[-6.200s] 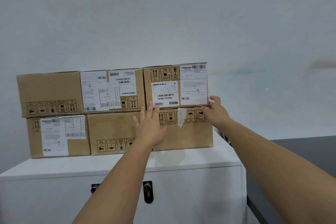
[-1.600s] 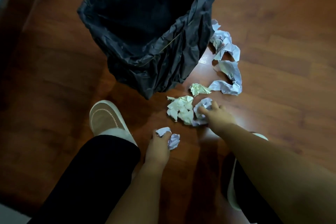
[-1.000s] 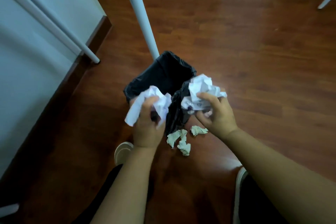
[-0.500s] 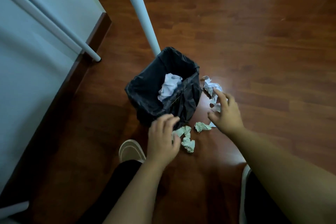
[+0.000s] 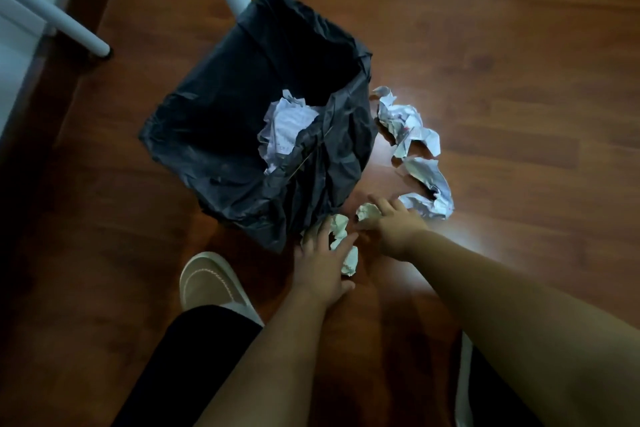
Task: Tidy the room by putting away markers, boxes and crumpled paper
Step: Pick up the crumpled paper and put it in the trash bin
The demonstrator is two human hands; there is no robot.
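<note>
Left hand (image 5: 320, 262): fingers spread flat over the pale crumpled paper (image 5: 341, 229) on the floor (image 5: 519, 80). Right hand (image 5: 393, 224): fingers curled on a small wad (image 5: 367, 211). White crumpled sheets (image 5: 419, 156) lie beyond, nearer the right hand, beside the bin (image 5: 225, 135).

- Dim overall, with muted colours and soft, slightly grainy detail.
- A pale glare patch sits on the wooden floor (image 5: 485, 184) right of centre.
- The left edge and lower left of the frame fall into deep shadow.
- The bin liner (image 5: 242, 149) interior is nearly black.
- Wide-angle bending stretches the forearms at the bottom.
- Fingers (image 5: 341, 241) at centre look slightly motion-blurred.
</note>
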